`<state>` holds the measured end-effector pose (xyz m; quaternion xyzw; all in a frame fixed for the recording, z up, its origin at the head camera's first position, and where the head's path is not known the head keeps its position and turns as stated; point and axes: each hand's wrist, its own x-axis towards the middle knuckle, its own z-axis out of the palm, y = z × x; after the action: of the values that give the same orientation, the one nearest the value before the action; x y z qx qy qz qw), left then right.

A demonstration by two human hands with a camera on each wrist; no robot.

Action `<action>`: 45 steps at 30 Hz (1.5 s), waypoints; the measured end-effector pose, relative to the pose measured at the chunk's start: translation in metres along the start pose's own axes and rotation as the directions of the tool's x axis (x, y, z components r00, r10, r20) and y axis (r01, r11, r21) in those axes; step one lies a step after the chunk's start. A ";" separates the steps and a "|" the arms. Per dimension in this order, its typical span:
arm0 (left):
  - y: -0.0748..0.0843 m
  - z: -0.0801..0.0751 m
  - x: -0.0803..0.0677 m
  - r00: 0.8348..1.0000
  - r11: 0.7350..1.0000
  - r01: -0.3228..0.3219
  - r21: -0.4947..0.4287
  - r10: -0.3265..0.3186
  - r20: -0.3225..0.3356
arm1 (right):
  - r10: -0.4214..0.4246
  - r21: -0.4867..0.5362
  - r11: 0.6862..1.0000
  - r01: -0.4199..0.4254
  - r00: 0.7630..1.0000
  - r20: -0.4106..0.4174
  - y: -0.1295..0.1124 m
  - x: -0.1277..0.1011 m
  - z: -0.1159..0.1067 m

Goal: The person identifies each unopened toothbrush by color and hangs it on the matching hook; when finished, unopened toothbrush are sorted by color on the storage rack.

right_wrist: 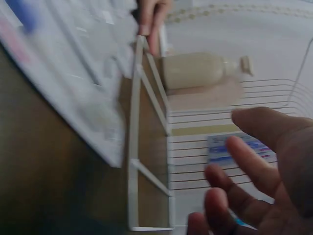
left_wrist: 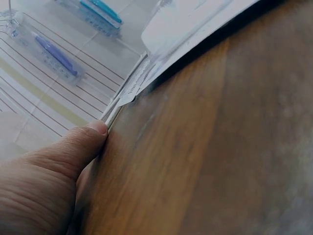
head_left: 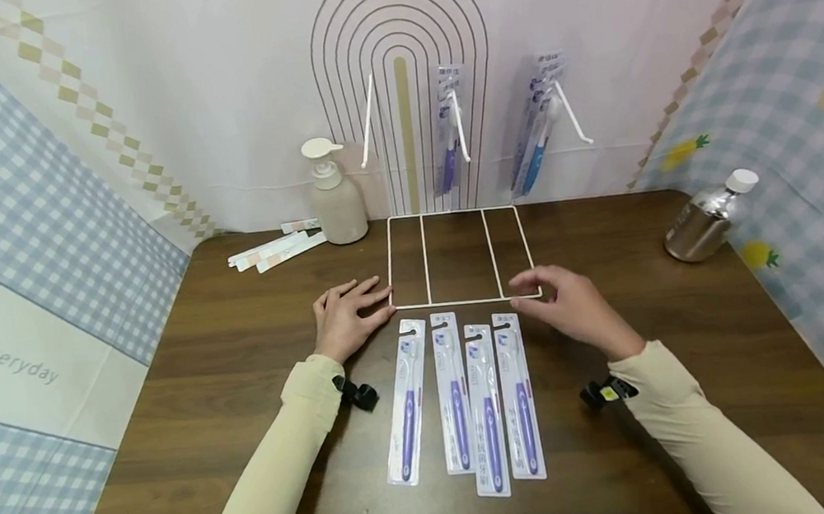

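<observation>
My left hand (head_left: 347, 317) rests on the table, fingers spread, its fingertips at the front left corner of a white wire frame (head_left: 461, 303). In the left wrist view the thumb (left_wrist: 80, 147) touches the frame's edge. By the front right corner is my right hand (head_left: 573, 308), thumb and fingers apart. Nothing lies between its fingers (right_wrist: 252, 169) in the right wrist view. Several packaged toothbrushes (head_left: 461, 426) with purple handles lie side by side before the frame. One purple packaged toothbrush (head_left: 450, 162) hangs from the middle hook, and packs with a blue toothbrush (head_left: 537, 160) from the right hook.
The left white hook (head_left: 368, 125) bears nothing. A beige pump bottle (head_left: 338, 206) stands at the back left, with several flat paper strips (head_left: 284, 248) beside it. A silver bottle (head_left: 699, 225) with a white cap stands at the right. Patterned cloth walls (head_left: 233, 100) surround the table.
</observation>
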<state>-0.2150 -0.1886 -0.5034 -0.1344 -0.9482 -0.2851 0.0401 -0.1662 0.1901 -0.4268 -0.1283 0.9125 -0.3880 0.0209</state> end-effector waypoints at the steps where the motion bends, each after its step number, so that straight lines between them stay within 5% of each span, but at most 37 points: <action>1: 0.000 0.000 0.000 1.000 1.000 -0.001 0.000 0.001 -0.001 | 0.010 -0.003 1.000 -0.010 0.999 0.031 0.003 -0.004 0.003; 11: -0.002 -0.005 0.002 1.000 1.000 0.001 0.007 -0.001 -0.004 | 0.011 -0.050 0.999 -0.004 0.989 0.149 0.016 -0.027 0.029; 27: 0.001 0.000 0.001 1.000 1.000 -0.002 -0.002 0.002 -0.002 | 0.087 -0.059 0.995 -0.085 0.996 0.022 0.025 -0.037 0.045; 45: 0.000 0.000 -0.001 1.000 1.000 -0.001 -0.001 0.001 0.001 | 0.086 0.226 0.971 -0.080 0.996 -0.018 0.015 -0.029 0.031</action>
<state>-0.2141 -0.1886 -0.5040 -0.1350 -0.9481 -0.2853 0.0395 -0.1368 0.1852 -0.4610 -0.0815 0.8674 -0.4893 0.0387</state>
